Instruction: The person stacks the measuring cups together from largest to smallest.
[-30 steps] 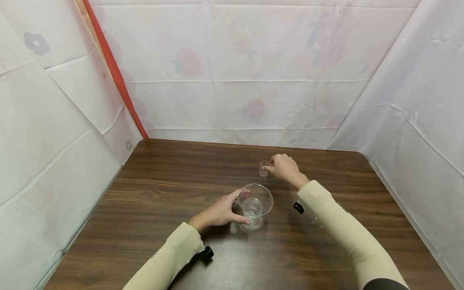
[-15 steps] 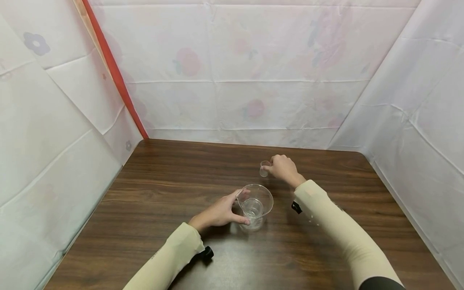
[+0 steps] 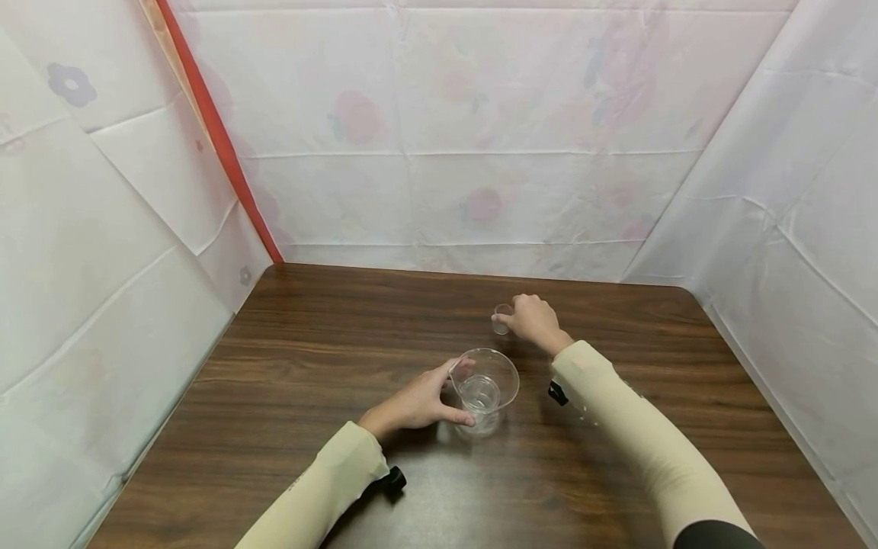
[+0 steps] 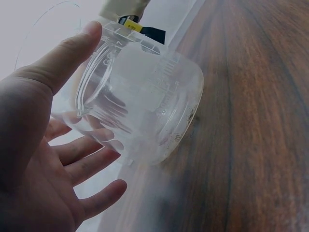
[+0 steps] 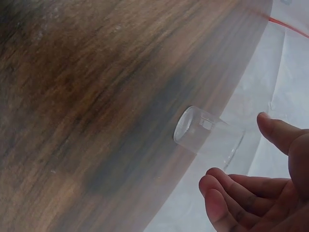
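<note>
A large clear beaker [image 3: 504, 404] stands upright on the table, with at least one smaller clear vessel [image 4: 99, 77] nested inside. My left hand [image 3: 421, 398] is around its left side; the thumb lies along the near wall and several fingers show through the glass in the left wrist view. Farther back and slightly right, a small clear beaker [image 5: 207, 130] stands on the table. My right hand [image 3: 536, 319] is at its right side. In the right wrist view, thumb and fingertips are spread about its rim, the thumb apart from the glass; whether a fingertip touches is unclear.
The dark wood-grain table [image 3: 295, 320] reaches back to a pale patterned sheet [image 3: 439, 198]. White sheets hang on the left and right sides, and a red strip [image 3: 219, 145] runs down the back left corner.
My right forearm has shifted slightly left and the hand is a touch lower beside the small beaker. The left hand and both beakers look the same.
</note>
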### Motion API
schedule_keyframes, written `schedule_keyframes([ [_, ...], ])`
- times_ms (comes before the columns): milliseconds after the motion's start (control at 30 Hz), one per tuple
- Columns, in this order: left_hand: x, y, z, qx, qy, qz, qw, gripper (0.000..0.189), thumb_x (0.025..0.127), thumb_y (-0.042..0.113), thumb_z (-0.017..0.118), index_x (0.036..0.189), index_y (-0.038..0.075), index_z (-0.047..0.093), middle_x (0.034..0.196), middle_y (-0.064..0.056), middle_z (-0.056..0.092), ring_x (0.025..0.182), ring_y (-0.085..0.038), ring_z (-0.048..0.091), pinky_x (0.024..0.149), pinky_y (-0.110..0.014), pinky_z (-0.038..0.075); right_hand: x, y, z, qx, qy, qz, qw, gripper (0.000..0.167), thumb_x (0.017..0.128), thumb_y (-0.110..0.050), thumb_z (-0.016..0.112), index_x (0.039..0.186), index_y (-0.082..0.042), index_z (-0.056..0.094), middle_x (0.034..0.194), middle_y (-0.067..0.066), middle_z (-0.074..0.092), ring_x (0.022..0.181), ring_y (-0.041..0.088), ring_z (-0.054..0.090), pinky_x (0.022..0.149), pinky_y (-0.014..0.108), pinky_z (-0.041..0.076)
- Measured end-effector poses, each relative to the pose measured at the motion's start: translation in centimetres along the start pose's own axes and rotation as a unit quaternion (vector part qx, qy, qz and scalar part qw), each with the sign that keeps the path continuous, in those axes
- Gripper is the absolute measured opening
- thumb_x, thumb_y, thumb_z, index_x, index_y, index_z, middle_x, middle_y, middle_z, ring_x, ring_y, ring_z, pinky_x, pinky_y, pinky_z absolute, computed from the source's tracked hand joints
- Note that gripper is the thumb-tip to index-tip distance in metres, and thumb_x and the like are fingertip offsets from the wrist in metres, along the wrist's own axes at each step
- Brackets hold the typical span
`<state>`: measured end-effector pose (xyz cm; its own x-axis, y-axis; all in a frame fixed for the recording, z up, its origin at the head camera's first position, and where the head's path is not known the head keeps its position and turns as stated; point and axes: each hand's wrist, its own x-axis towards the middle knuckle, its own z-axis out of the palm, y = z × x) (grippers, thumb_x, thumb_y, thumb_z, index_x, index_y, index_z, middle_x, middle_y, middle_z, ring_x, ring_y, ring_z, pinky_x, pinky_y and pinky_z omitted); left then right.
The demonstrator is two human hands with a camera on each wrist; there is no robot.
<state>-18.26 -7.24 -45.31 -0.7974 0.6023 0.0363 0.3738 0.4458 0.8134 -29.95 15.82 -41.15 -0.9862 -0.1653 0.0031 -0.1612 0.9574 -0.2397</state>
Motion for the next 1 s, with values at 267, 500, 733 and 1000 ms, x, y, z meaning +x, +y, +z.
schedule_keyframes([
  [267, 0.01, -0.03, -0.05, -0.003, 0.002, -0.001, 1.0000, 0.088, 0.076, 0.037, 0.083, 0.148, 0.016, 0.037, 0.141, -0.007, 0.056, 0.131, -0.022, 0.052, 0.106, -0.045, 0.044, 0.22, 0.15, 0.66, 0.010, 0.021, 0.002, 0.9997, 0.053, 0.088, -0.049, 0.067, 0.106, 0.001, 0.068, 0.103, 0.022, 0.071, 0.089, 0.040, 0.069, 0.065, 0.048, 0.055],
  [500, -0.09, -0.03, -0.05, 0.003, 0.004, -0.002, 1.0000, 0.090, 0.076, 0.039, 0.083, 0.149, 0.017, 0.036, 0.142, -0.004, 0.055, 0.131, -0.022, 0.051, 0.107, -0.046, 0.043, 0.35, 0.05, 0.86, 0.019, 0.032, 0.000, 0.9993, 0.054, 0.089, -0.050, 0.066, 0.107, 0.001, 0.069, 0.104, 0.021, 0.072, 0.090, 0.040, 0.069, 0.068, 0.050, 0.056],
  [733, -0.05, -0.16, 0.00, 0.004, 0.006, 0.000, 1.0000, 0.089, 0.075, 0.041, 0.083, 0.148, 0.017, 0.037, 0.141, -0.003, 0.056, 0.129, -0.021, 0.052, 0.105, -0.045, 0.044, 0.66, -0.03, 1.07, 0.017, 0.027, -0.001, 0.9995, 0.051, 0.090, -0.047, 0.066, 0.111, 0.000, 0.070, 0.106, 0.019, 0.072, 0.087, 0.037, 0.070, 0.065, 0.046, 0.057],
  [1000, -0.01, -0.23, -0.01, 0.000, 0.003, -0.002, 1.0000, 0.088, 0.075, 0.041, 0.083, 0.147, 0.017, 0.038, 0.141, -0.004, 0.056, 0.128, -0.022, 0.053, 0.104, -0.044, 0.045, 0.78, -0.10, 1.00, 0.016, 0.012, 0.003, 0.9998, 0.041, 0.090, -0.039, 0.068, 0.109, -0.003, 0.071, 0.104, 0.016, 0.073, 0.090, 0.037, 0.070, 0.067, 0.046, 0.056],
])
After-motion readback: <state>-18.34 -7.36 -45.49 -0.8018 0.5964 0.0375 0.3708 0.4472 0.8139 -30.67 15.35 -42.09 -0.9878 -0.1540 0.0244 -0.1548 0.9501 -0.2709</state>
